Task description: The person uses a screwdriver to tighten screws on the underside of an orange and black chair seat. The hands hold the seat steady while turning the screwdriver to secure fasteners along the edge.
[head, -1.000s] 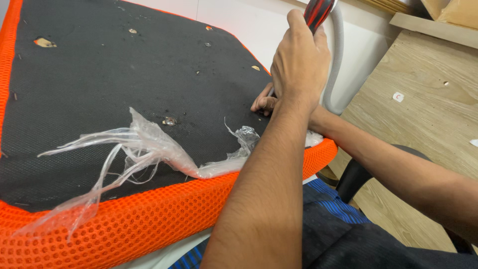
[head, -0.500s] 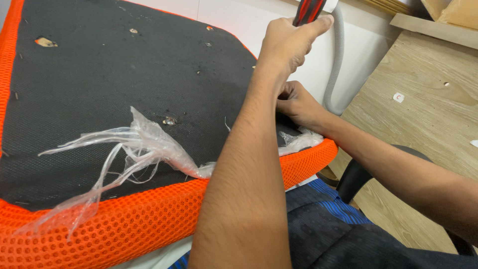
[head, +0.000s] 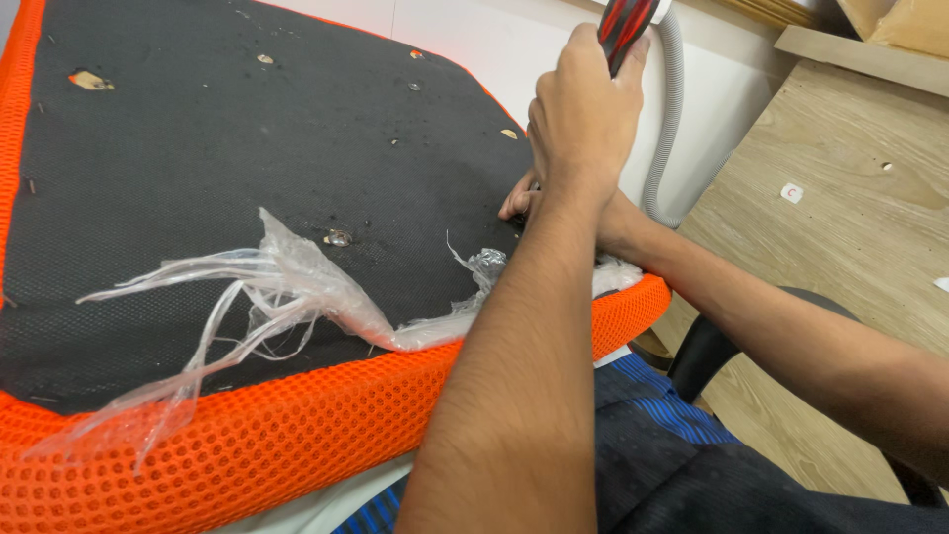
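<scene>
Screwdriver [head: 629,28], rigid with a grippy red-and-black handle, sits clenched upright in the left hand [head: 583,119], while the right hand [head: 529,201] beneath it presses fingertips on the firm black seat underside [head: 247,148], its grasp hidden.

The single head-worn camera looks steeply down and slightly forward from close above the person's lap, with the orange-edged black seat pad [head: 247,168] filling the left and centre of the frame. The left hand [head: 583,119] and right hand [head: 539,203] sit near the upper middle, very near the lens. The wooden floor [head: 840,227] shows at right.
</scene>
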